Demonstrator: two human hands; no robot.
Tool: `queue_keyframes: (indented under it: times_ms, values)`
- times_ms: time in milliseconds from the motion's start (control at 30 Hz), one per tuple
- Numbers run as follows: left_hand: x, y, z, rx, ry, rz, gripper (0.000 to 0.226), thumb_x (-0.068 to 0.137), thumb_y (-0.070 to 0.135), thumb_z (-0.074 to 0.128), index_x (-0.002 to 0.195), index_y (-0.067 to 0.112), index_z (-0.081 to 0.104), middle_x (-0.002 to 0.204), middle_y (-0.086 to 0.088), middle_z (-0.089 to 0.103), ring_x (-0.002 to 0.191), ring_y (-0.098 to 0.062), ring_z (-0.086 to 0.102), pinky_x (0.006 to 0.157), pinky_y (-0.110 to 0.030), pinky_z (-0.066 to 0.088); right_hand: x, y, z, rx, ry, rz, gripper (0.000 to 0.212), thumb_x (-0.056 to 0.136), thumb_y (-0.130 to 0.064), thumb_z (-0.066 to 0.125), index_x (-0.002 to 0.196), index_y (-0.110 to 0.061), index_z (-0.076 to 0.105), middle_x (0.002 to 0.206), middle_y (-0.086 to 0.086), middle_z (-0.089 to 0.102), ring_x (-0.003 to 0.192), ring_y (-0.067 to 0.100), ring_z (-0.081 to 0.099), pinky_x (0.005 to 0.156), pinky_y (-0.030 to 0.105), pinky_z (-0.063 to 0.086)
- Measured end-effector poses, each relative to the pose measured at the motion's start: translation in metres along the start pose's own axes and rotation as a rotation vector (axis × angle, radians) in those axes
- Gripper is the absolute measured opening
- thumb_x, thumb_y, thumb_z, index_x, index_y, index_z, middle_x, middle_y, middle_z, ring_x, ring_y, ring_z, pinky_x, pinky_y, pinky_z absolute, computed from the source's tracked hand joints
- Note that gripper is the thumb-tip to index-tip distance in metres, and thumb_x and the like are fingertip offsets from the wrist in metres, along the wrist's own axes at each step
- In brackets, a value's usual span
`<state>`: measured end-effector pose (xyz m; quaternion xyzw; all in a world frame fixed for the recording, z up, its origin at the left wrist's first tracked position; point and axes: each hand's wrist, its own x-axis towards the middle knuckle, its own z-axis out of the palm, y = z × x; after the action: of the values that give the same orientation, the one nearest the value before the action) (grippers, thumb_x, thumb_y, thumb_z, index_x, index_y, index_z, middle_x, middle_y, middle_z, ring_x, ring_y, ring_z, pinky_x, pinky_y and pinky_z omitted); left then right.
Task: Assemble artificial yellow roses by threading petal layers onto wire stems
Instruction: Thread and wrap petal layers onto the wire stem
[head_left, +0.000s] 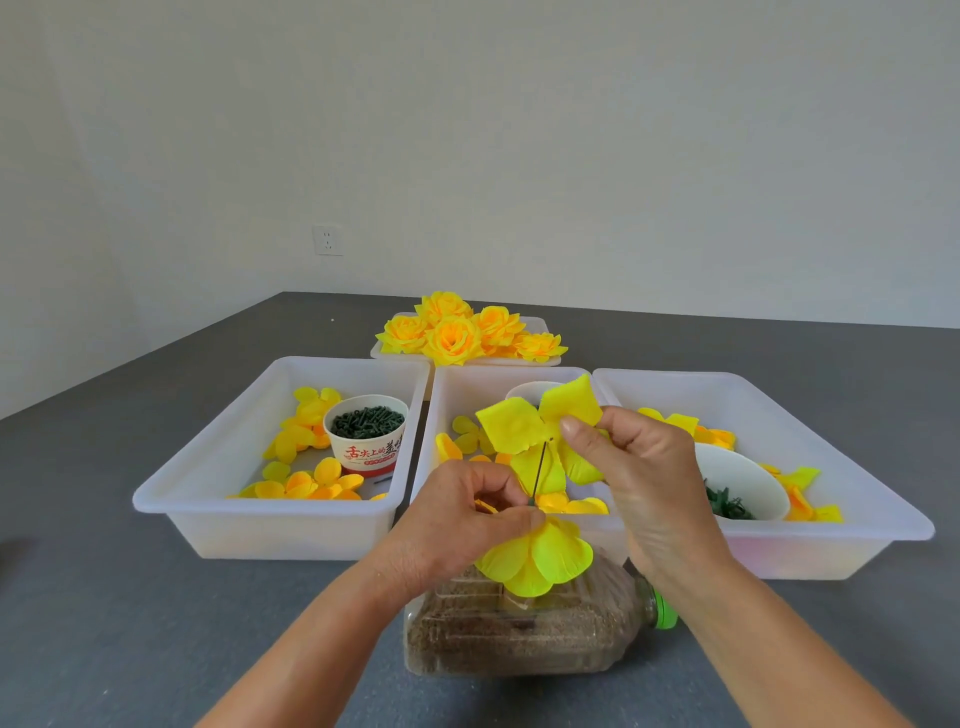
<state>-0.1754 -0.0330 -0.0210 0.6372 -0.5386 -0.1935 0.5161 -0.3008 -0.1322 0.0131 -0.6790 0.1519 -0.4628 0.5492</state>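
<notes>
Over the middle tray (441, 415), the left hand (457, 525) pinches the wire stem (540, 467) just above its threaded petals, keeping it steady, while the right hand (644, 467) pinches a fresh petal layer (519, 426) at the wire's tip for threading.

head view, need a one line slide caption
Right hand lowers a yellow petal layer onto a wire stem that the left hand pinches, above three white trays.

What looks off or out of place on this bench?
Only the plastic jug stands out: it lies on its side, green cap pointing right, filled with something brown and granular, directly under both hands. Nothing has spilled. The trays sit level, petals inside.
</notes>
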Motion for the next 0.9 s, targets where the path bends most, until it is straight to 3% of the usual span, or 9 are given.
queue_keyframes:
  times_ms: [100,200,267,400,567,667,900]
  values:
    - [-0.0006,0.001,0.0002,-0.003,-0.005,0.001,0.012,0.079,0.009,0.072,0.07,0.003,0.066,0.068,-0.001,0.062,0.067,-0.01,0.054,0.065,-0.026,0.045,0.0021,-0.005,-0.0003,0.234,-0.043,0.235,0.01,0.069,-0.018,0.069,0.072,-0.012,0.076,0.076,0.009,0.073,0.066,0.02,0.067,0.059,0.029,0.057]
    - [-0.0007,0.0016,0.0003,-0.004,-0.001,-0.007,0.012,0.079,0.008,0.072,0.069,0.007,0.066,0.068,-0.001,0.061,0.067,-0.01,0.053,0.065,-0.025,0.045,0.0002,-0.0066,-0.0007,0.281,-0.09,0.303,0.012,0.069,-0.017,0.067,0.075,-0.014,0.077,0.078,0.01,0.074,0.067,0.02,0.071,0.055,0.028,0.056]
    - [-0.0007,0.002,0.0005,-0.007,0.003,-0.013,0.014,0.079,0.008,0.072,0.067,0.011,0.065,0.068,0.0,0.062,0.067,-0.009,0.054,0.066,-0.025,0.045,-0.0002,-0.0049,0.0001,0.258,-0.1,0.291,0.012,0.074,-0.014,0.065,0.08,-0.013,0.076,0.081,0.01,0.074,0.071,0.021,0.071,0.058,0.03,0.057]
    - [-0.0005,0.0032,0.0002,-0.014,-0.008,-0.019,0.017,0.08,0.007,0.071,0.066,0.014,0.063,0.068,0.0,0.061,0.065,-0.009,0.053,0.064,-0.024,0.044,0.0006,-0.0063,0.0034,0.171,-0.096,0.233,0.027,0.067,-0.022,0.067,0.091,-0.012,0.073,0.087,0.01,0.074,0.08,0.025,0.071,0.073,0.037,0.059]
    - [-0.001,0.0035,0.0003,0.0,0.003,-0.021,0.022,0.079,0.007,0.071,0.063,0.018,0.062,0.067,0.003,0.06,0.067,-0.009,0.053,0.064,-0.023,0.044,0.0004,-0.0075,0.0044,0.172,-0.115,0.206,0.024,0.066,-0.02,0.068,0.088,-0.013,0.073,0.084,0.008,0.074,0.077,0.022,0.072,0.066,0.031,0.059]
    - [-0.0011,0.004,0.0003,0.006,0.004,-0.025,0.022,0.079,0.008,0.071,0.063,0.019,0.062,0.067,0.003,0.06,0.066,-0.009,0.052,0.064,-0.022,0.044,-0.0002,-0.007,0.0017,0.171,-0.124,0.202,0.024,0.066,-0.019,0.068,0.088,-0.013,0.073,0.086,0.009,0.074,0.08,0.023,0.072,0.069,0.031,0.059]
    - [-0.001,0.0041,0.0004,0.007,0.002,-0.024,0.019,0.079,0.008,0.071,0.065,0.016,0.063,0.068,0.001,0.062,0.068,-0.01,0.054,0.066,-0.025,0.045,-0.0016,-0.0046,-0.0023,0.196,-0.133,0.159,0.013,0.06,-0.016,0.069,0.07,-0.021,0.077,0.077,0.003,0.074,0.072,0.016,0.071,0.065,0.025,0.056]
